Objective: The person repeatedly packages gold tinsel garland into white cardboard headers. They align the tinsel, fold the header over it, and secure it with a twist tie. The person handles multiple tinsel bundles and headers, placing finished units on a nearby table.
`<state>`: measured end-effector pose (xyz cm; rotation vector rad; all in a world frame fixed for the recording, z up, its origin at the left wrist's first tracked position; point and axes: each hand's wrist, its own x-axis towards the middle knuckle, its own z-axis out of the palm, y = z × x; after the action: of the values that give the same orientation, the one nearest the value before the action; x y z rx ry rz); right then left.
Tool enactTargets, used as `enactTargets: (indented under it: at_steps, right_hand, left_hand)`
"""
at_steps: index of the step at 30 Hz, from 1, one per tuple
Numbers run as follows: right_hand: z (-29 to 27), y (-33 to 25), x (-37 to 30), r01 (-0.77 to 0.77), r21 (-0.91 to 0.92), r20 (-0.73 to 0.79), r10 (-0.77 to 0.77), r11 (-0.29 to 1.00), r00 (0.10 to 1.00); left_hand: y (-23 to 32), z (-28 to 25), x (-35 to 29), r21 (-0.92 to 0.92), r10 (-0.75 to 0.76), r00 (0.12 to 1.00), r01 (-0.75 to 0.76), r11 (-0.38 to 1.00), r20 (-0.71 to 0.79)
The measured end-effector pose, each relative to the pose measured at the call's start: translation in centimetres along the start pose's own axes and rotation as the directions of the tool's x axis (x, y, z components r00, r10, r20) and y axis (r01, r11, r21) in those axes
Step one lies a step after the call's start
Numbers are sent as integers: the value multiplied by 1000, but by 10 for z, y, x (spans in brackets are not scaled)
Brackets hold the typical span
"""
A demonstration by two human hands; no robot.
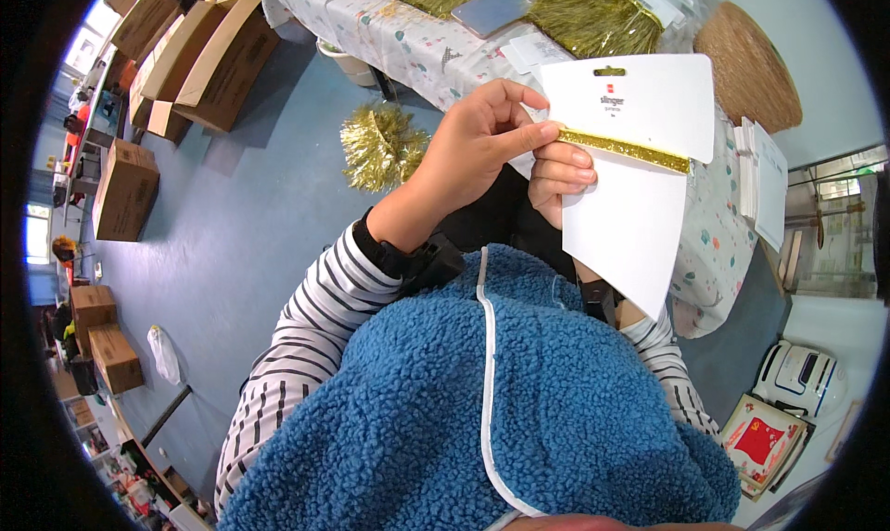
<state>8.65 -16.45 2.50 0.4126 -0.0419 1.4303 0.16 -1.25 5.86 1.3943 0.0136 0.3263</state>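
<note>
Before me is a white hang-tag card (640, 95) with a hanger slot at its top and a lower panel angled downward. A gold glitter band (630, 149) runs across it. My left hand (487, 132) is closed in a pinch, thumb on the band's left end. My right hand (561, 180) holds the card from behind, its fingers curled beside its left edge; the card hides the rest of that hand. Gold tinsel fringe (380, 146) shows beyond my left wrist; whether it joins the band I cannot tell.
A table with a patterned white cloth (408, 44) stands ahead, bearing a phone (494, 10), packs of gold tinsel (593, 21) and a brown fibrous bundle (746, 63). Cardboard boxes (222, 63) stand at the far left. A white bag (164, 355) lies on the floor.
</note>
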Motion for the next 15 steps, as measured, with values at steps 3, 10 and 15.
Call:
enactTargets:
  at_steps: [3, 10, 15]
  right_hand:
    - [-8, -1, 2, 57, -58, -3, -58, 997, 998]
    - [-9, 1, 3, 133, -132, 10, -133, 982, 991]
    - [-3, 4, 1, 161, -186, -55, -174, 969, 983]
  left_hand:
    - [3, 1, -1, 83, -15, 1000, 14, 996, 5]
    - [2, 4, -2, 169, -5, 999, -2, 986, 42]
    - [1, 5, -3, 147, -2, 999, -5, 989, 44]
